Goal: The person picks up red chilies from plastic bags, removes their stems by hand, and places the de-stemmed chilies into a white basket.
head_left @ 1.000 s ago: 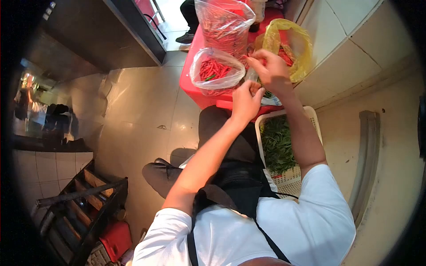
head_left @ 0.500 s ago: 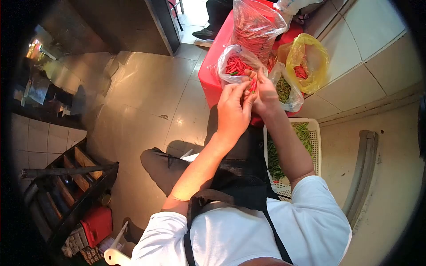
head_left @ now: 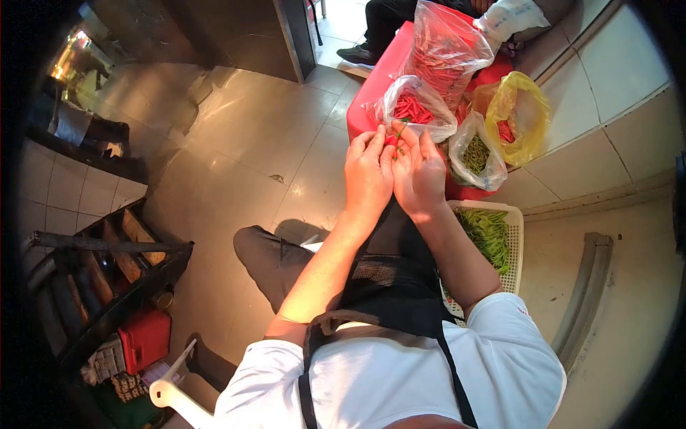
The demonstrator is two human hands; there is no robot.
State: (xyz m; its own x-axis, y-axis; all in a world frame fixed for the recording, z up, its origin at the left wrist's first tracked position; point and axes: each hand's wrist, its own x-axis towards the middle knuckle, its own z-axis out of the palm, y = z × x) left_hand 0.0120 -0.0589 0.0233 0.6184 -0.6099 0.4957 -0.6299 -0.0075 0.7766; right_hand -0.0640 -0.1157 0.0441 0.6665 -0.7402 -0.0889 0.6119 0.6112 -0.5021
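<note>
My left hand is closed, its fingertips pinching a red chili. Beside it, my right hand is cupped around small red and green pieces, its fingers curled at the tips. A green stem shows between the two hands. Just beyond them, a clear bag of red chilies stands on a red surface. To its right are a bag of green stems and a yellow bag with some red chilies inside.
Behind stands a large clear bag of red chilies. A white basket of green chilies is at the right, near my forearm. Another person's dark trouser leg is at the top. A dark slatted rack stands at the left.
The view has shifted, so bags and basket appear further right. My hands have drawn slightly lower and closer together, and the bag of red chilies is less covered by them.
</note>
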